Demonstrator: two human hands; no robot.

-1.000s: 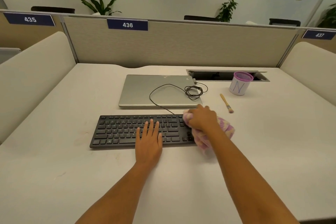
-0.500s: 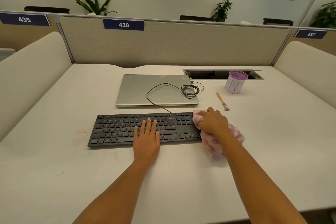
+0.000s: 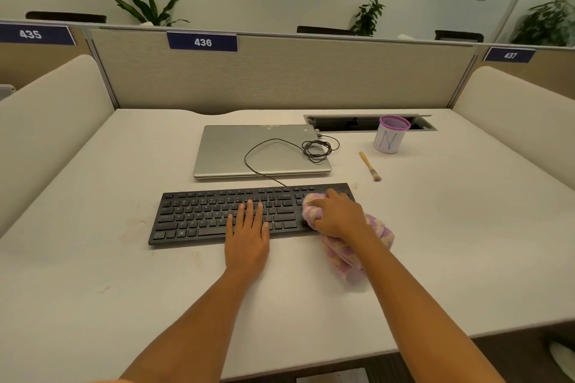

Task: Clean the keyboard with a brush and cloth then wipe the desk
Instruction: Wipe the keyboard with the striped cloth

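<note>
We found a white desk (image 3: 93, 289) bounded by beige partitions. The black keyboard (image 3: 202, 218) lay at its centre, just in front of a closed laptop (image 3: 249, 152). The left hand (image 3: 247, 238) rested flat on the keys, fingers straight. The right hand (image 3: 337, 216) gripped a bunched pink cloth (image 3: 348, 255), pressed on the keyboard's right end. The brush (image 3: 370, 166) lay apart, near a pink-rimmed cup (image 3: 390, 138).

Mounted on the partition (image 3: 280, 78): plate 435 (image 3: 31, 34) at 10 o'clock, plate 436 (image 3: 202, 42) at 12, plate 437 (image 3: 510, 55) at 2. A blue "N" is handwritten on the cup (image 3: 389, 141) at 1 o'clock. Legends on the keyboard (image 3: 202, 214) are illegible.
</note>
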